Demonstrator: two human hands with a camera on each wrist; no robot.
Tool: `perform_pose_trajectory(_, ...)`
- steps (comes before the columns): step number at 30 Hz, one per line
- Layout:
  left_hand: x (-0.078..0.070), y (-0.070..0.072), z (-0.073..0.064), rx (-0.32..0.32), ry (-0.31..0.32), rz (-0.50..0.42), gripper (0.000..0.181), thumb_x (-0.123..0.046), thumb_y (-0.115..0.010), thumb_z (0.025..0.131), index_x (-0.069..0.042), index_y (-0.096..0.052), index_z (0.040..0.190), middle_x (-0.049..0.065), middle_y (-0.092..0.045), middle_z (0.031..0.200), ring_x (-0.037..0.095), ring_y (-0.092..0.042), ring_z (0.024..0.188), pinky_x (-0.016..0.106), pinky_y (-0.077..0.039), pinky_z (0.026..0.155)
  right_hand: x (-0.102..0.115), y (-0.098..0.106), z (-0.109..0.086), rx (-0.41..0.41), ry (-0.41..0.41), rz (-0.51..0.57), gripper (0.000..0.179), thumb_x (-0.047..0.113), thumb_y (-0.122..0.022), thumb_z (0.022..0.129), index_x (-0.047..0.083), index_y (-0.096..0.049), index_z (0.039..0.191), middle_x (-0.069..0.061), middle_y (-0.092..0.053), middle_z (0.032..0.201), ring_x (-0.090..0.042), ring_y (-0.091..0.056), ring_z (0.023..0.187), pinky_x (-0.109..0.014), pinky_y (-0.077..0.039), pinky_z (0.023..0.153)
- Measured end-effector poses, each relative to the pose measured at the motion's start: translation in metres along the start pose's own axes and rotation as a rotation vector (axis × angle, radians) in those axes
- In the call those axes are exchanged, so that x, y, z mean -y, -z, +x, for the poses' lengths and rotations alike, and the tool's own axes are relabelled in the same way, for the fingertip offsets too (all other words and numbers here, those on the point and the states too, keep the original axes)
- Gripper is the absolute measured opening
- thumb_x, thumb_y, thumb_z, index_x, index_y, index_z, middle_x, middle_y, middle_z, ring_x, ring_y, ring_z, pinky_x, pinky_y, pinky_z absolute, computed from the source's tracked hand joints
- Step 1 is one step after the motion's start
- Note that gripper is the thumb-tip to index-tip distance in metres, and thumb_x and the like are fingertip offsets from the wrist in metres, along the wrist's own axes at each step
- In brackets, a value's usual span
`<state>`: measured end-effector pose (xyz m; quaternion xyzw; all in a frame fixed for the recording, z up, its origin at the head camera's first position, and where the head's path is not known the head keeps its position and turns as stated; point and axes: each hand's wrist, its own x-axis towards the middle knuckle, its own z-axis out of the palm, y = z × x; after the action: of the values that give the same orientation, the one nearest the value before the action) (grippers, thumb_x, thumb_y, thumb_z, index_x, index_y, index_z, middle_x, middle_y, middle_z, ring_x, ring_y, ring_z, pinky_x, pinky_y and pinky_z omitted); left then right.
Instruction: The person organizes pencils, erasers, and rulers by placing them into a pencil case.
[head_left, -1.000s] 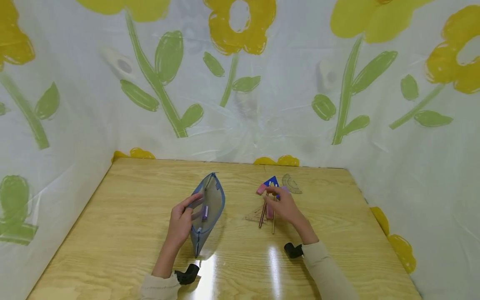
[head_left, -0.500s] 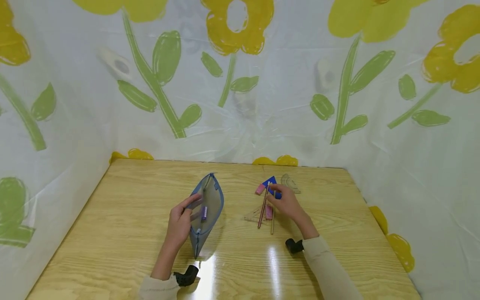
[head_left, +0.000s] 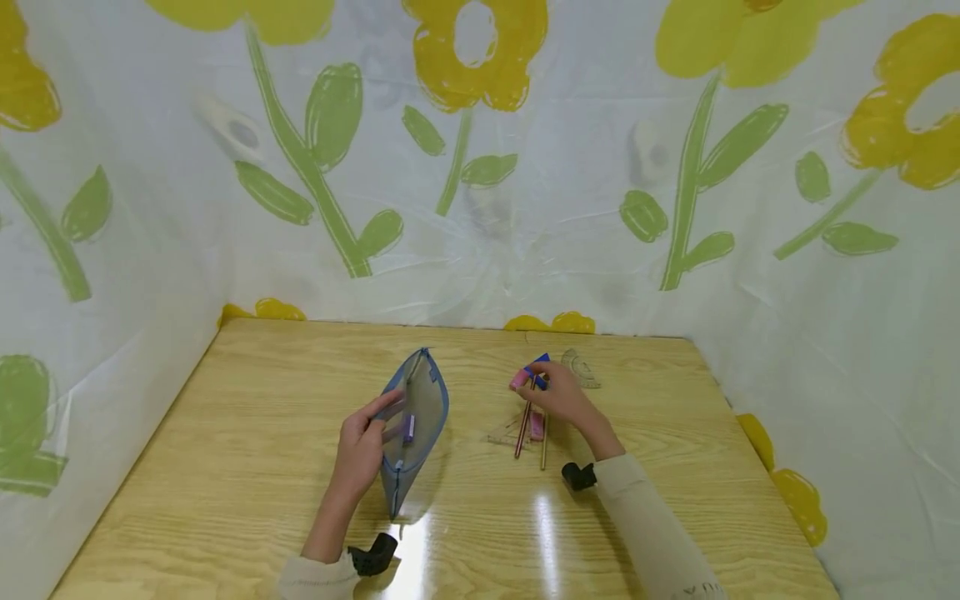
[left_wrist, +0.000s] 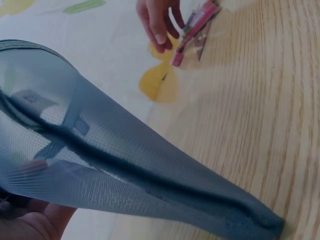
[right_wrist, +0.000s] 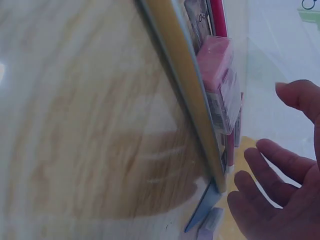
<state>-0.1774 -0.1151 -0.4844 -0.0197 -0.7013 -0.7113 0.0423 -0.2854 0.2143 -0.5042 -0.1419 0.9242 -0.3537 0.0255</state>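
My left hand (head_left: 362,446) grips the near side of a blue-grey mesh pencil case (head_left: 433,408), its fingers inside the unzipped mouth. Inside the case lies a small purple-and-white item (head_left: 409,427), possibly an eraser. Over the stationery hovers my right hand (head_left: 566,400), fingertips close to a pink eraser (head_left: 519,379). The right wrist view shows that hand's thumb and fingers spread, with nothing between them. Below it lie a dark red pencil (head_left: 522,433), a gold pencil (head_left: 543,450) and a pink block in a clear case (right_wrist: 217,65). A blue set square (head_left: 542,360) is partly hidden by the hand.
A clear protractor (head_left: 577,368) lies behind the right hand. A clear set square (head_left: 504,438) lies left of the pencils. All rests on a wooden table (head_left: 262,417), enclosed by flower-printed white sheeting (head_left: 480,267). A lilac item (right_wrist: 211,224) shows in the right wrist view.
My right hand has shifted left, from over the blue set square towards the pink eraser at the back. The left hand and pencil case have stayed nearly still.
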Motion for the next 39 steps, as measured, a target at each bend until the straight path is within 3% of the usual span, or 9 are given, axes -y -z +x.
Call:
perform_pose_trajectory(14, 0.002, 0.002, -0.002, -0.022, -0.026, 0.021, 0.051, 0.008, -0.026, 0.098, 0.011, -0.049, 0.143, 0.029, -0.049, 0.149, 0.042, -0.05, 0.136, 0.046, -0.052, 0.104, 0.002, -0.007, 0.01, 0.005, -0.013, -0.091, 0.053, 0.022, -0.077, 0.088, -0.005, -0.063, 0.132, -0.025, -0.063, 0.125, -0.038, -0.061, 0.108, -0.051, -0.057, 0.088)
perform_pose_trajectory(20, 0.003, 0.002, -0.004, -0.028, -0.039, 0.037, 0.051, 0.008, -0.027, 0.097, 0.011, -0.049, 0.144, 0.03, -0.049, 0.148, 0.043, -0.05, 0.135, 0.046, -0.053, 0.103, 0.003, -0.009, 0.014, 0.003, -0.012, -0.166, 0.057, 0.027, -0.079, 0.085, -0.002, -0.064, 0.132, -0.022, -0.067, 0.122, -0.036, -0.061, 0.109, -0.05, -0.056, 0.092)
perform_pose_trajectory(28, 0.001, 0.002, -0.006, -0.051, -0.019, 0.046, 0.05, 0.007, -0.027, 0.099, 0.009, -0.051, 0.143, 0.027, -0.05, 0.148, 0.04, -0.051, 0.136, 0.045, -0.052, 0.105, 0.005, -0.011, 0.015, -0.009, -0.023, -0.162, 0.058, 0.028, -0.085, 0.08, -0.004, -0.067, 0.125, -0.021, -0.069, 0.115, -0.035, -0.063, 0.103, -0.05, -0.057, 0.089)
perform_pose_trajectory(39, 0.002, -0.002, -0.005, -0.064, -0.026, 0.042, 0.051, 0.007, -0.026, 0.098, 0.01, -0.051, 0.142, 0.027, -0.051, 0.147, 0.041, -0.052, 0.134, 0.045, -0.052, 0.103, 0.004, -0.011, 0.022, -0.024, -0.092, -0.174, 0.045, 0.028, -0.085, 0.082, 0.0, -0.071, 0.114, -0.013, -0.068, 0.104, -0.025, -0.059, 0.09, -0.042, -0.055, 0.078)
